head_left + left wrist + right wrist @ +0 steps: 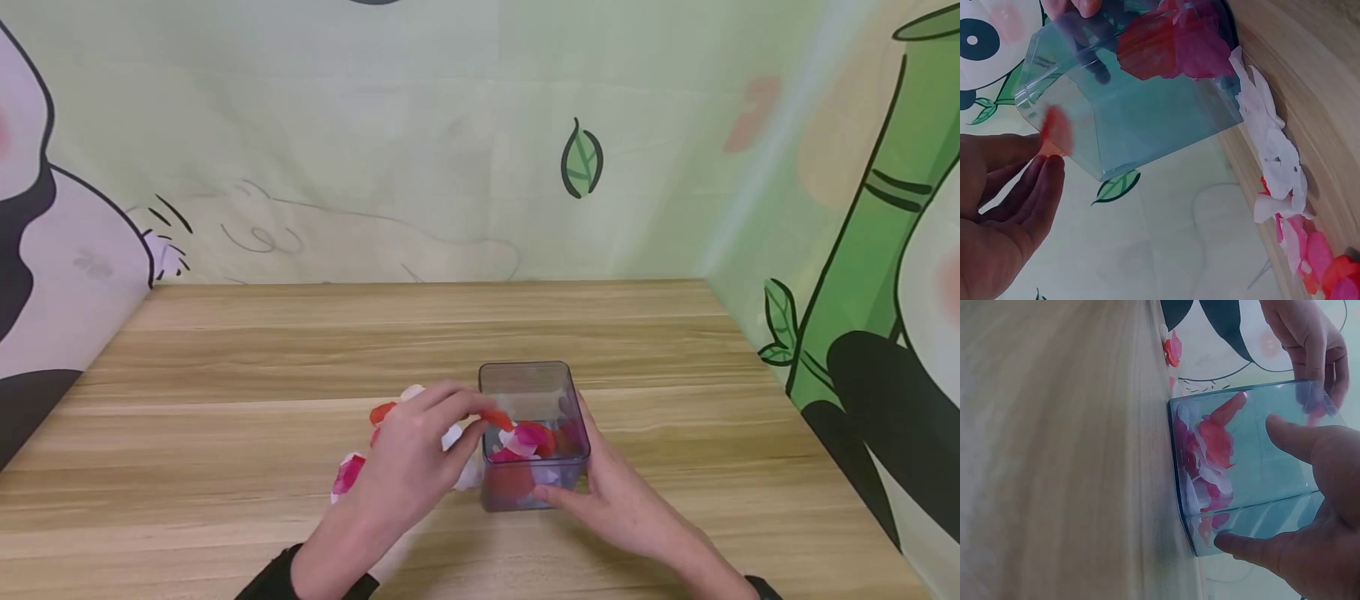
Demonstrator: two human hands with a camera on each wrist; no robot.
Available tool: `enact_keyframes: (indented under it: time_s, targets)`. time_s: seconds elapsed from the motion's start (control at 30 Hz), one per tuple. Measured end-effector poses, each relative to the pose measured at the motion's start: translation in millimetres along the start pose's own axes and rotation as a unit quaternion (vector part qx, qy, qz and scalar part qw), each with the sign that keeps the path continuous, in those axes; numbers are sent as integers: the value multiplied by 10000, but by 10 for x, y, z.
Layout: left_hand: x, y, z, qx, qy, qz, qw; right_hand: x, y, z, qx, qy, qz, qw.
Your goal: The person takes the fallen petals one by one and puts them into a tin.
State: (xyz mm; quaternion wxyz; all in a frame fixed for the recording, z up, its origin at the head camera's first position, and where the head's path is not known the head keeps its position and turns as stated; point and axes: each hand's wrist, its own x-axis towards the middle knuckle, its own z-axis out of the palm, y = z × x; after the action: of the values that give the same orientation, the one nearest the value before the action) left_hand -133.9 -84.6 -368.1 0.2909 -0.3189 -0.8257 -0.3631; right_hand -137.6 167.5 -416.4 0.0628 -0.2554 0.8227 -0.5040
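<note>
A clear, grey-tinted plastic box (528, 377) stands on the wooden table with its top open. Red, pink and white petals (528, 439) lie inside it, gathered at the bottom in the right wrist view. My right hand (626, 500) grips the box around its right side, thumb on the near wall. My left hand (420, 446) pinches a red petal (1057, 132) between thumb and fingertips, at the box's open mouth. Loose petals (348, 473) in white, pink and red lie on the table left of the box, partly hidden behind my left hand.
The wooden table (247, 350) reaches back to a printed cloth backdrop (360, 125) with panda and bamboo drawings. Side panels of the same print stand at left and right. In the left wrist view, white petals (1279, 162) lie close beside the box's base.
</note>
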Motion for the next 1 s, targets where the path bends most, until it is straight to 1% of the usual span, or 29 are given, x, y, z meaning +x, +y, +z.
enact_keyframes:
  time_s: [0.07,0.23,0.33,0.4,0.43,0.47,0.53,0.6,0.67,0.77,0.83,0.9,1.0]
  targets:
    - [-3,-11,1,30,-65,-43,10000,-1,2,0,-3,-2,20,10000]
    - [-5,-32,-15,138,-37,-160,9998,0,11,1,-76,6,158,9998]
    - [-13,-41,-22,285,-40,-358,9989,5,15,4,-134,29,220,9997]
    - [-23,-40,-23,431,-176,-598,9971,7,14,6,-150,44,244,9996]
    - [-30,-36,-24,499,-300,-749,9955,8,14,6,-148,46,243,9996]
    - [-36,-34,-24,561,-500,-918,9929,7,13,5,-147,46,246,9996]
    - [-52,-38,-19,623,-1020,-1220,9853,5,10,4,-123,29,288,9995]
    - [-66,-53,-10,613,-1616,-1445,9743,3,9,2,-117,22,298,9995]
    - [-80,-80,8,540,-2193,-1548,9618,0,10,3,-125,25,314,9994]
    - [-98,-122,43,443,-2857,-1660,9428,0,12,5,-162,40,320,9994]
    - [-112,-146,65,455,-3169,-1685,9323,-1,13,7,-163,42,343,9993]
    - [-124,-174,86,500,-3383,-1639,9253,1,14,8,-148,42,367,9992]
    - [-144,-222,117,551,-3520,-1377,9242,1,16,7,-148,43,361,9992]
